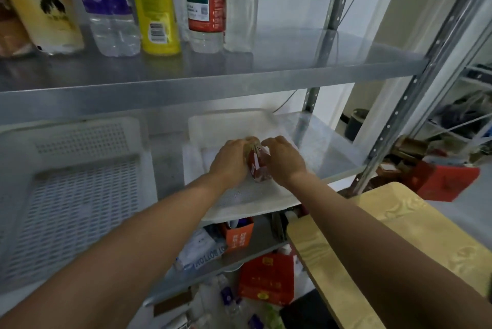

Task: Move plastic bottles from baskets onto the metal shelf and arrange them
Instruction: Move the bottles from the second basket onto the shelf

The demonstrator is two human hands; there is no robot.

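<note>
A plastic bottle with a red label (257,169) lies inside the right white basket (247,201) on the middle metal shelf. My left hand (230,159) grips its left side and my right hand (285,159) grips its right side, fingers curled round it. On the upper metal shelf (306,62) several bottles stand in a row at the left: a cream one (45,9), a purple-labelled clear one (109,6), a yellow one (155,6), a red-and-blue labelled one (206,6) and a clear one (242,6). The right half of that shelf is bare.
A second white slotted basket (72,195) sits at the left of the middle shelf. Perforated uprights (394,121) frame the rack on the right. A yellow-topped surface (378,243) juts in at lower right. Red boxes (266,280) and loose bottles fill the lower level.
</note>
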